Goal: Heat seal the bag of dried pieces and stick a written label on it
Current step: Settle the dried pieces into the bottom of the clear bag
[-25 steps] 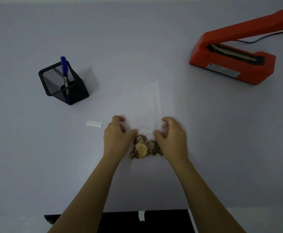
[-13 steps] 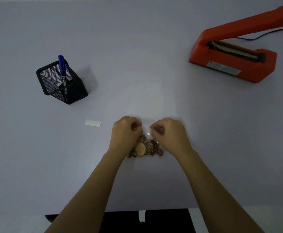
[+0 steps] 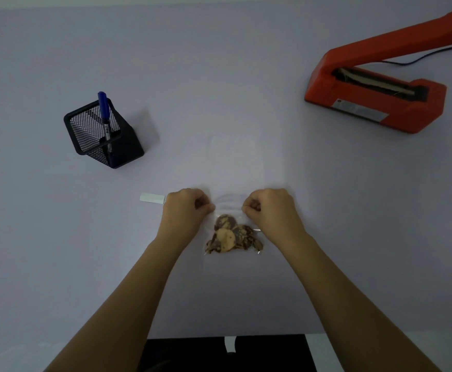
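Two bare forearms reach forward; left grip (image 3: 186, 210) and right grip (image 3: 269, 209), fingers curled, pinch the bag (image 3: 231, 210) at either side.

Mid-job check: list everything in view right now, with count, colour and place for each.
bag: 1, clear, table centre
dried pieces: several, brown and tan, in the bag's near end
heat sealer: 1, orange-red, far right, arm raised
cable: 1, dark, behind the sealer
pen holder: 1, black mesh, far left
pen: 1, blue, standing in the holder
label: 1, white, lying left of the bag
table: 1, pale, under everything
dark object: 1, black, below the near table edge, unclear what
left hand: 1, fingers pinching the bag's left side
right hand: 1, fingers pinching the bag's right side
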Demonstrator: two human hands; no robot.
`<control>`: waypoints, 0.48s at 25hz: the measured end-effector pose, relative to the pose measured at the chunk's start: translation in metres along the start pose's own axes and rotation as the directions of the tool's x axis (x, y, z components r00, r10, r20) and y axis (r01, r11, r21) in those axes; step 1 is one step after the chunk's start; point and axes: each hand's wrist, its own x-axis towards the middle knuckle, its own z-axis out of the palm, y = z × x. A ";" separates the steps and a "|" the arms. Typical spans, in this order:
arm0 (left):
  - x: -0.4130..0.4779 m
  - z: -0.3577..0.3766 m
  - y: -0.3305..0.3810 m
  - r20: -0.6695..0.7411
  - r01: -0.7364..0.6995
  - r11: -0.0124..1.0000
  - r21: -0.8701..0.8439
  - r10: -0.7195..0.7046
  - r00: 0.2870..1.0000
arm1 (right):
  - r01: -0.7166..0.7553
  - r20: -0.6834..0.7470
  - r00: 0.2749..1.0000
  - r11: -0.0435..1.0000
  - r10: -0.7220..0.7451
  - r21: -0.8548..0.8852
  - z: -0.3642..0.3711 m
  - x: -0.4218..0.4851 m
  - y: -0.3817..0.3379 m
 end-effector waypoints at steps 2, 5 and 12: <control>0.000 0.002 0.003 0.014 -0.035 0.999 0.029 0.035 0.999 | -0.004 0.004 1.000 1.000 0.004 0.021 0.000 0.000 0.001; 0.000 0.007 0.011 0.057 -0.124 0.989 0.075 0.120 0.991 | -0.030 0.010 1.000 0.998 0.030 0.060 0.002 0.000 -0.002; 0.007 0.010 0.024 0.080 -0.020 0.996 0.090 0.012 0.997 | -0.087 -0.004 0.996 0.990 0.088 0.108 0.002 0.000 -0.006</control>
